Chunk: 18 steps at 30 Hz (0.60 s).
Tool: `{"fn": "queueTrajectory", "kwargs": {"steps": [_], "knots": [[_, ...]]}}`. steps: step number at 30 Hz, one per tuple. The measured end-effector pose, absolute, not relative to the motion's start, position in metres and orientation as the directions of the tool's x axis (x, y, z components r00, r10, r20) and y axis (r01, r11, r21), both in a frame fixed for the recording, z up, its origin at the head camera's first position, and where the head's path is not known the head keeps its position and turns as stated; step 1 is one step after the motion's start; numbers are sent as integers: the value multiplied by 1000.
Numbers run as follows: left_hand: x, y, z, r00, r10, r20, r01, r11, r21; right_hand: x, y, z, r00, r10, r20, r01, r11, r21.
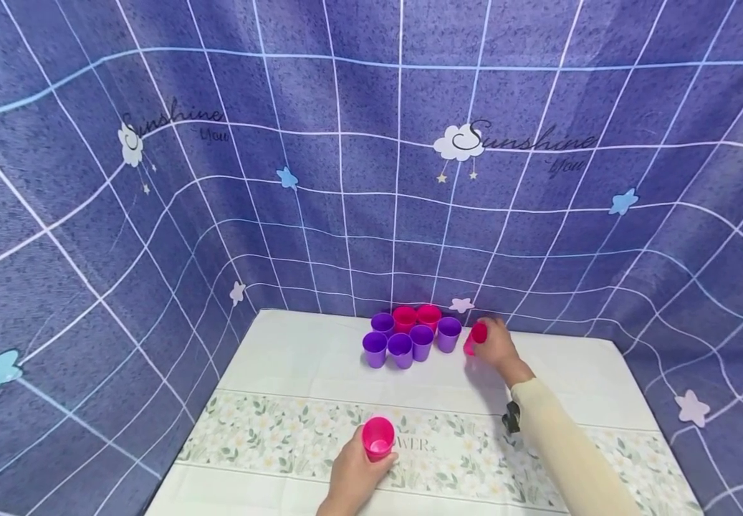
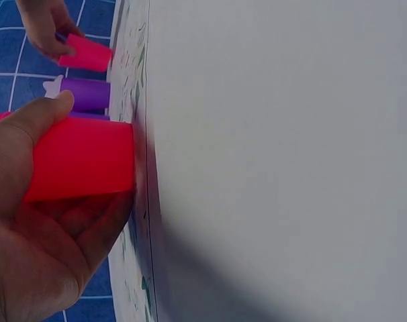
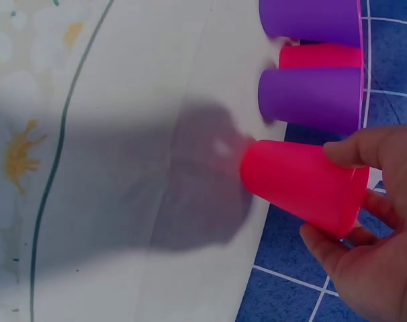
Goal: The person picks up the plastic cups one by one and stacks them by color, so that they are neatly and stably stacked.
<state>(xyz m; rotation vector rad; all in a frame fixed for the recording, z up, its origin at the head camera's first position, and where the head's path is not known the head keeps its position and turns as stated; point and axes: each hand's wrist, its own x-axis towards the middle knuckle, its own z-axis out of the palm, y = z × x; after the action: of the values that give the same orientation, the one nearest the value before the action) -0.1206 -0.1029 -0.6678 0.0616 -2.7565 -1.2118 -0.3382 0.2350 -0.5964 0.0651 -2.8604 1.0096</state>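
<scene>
Near the front of the table, my left hand (image 1: 354,471) grips an upright pink cup (image 1: 378,438), thumb on one side and fingers round the other. In the left wrist view that cup (image 2: 86,161) has its base at the tabletop. Farther back on the right, my right hand (image 1: 499,350) holds a second pink cup (image 3: 304,178) by its rim end, slightly tilted; whether its base touches the table I cannot tell. Left of it stands a group of several purple cups (image 1: 448,335) and two pink cups (image 1: 405,319), mouths up.
A white tablecloth (image 1: 307,358) with a floral band (image 1: 268,433) covers the table. Blue grid-patterned curtain (image 1: 371,179) hangs close behind the cups and along both sides. A dark object (image 1: 511,417) sits at the right wrist.
</scene>
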Motion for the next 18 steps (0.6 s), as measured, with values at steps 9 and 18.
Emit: {"fn": "queueTrajectory", "kwargs": {"steps": [9, 18], "knots": [[-124, -104, -666, -989, -90, 120, 30, 670, 742, -327, 230, -601, -988, 75, 136, -34, 751, -660], [-120, -101, -664, -993, -91, 79, -3, 674, 738, -307, 220, -609, -983, 168, 73, 64, 689, -722]]}}
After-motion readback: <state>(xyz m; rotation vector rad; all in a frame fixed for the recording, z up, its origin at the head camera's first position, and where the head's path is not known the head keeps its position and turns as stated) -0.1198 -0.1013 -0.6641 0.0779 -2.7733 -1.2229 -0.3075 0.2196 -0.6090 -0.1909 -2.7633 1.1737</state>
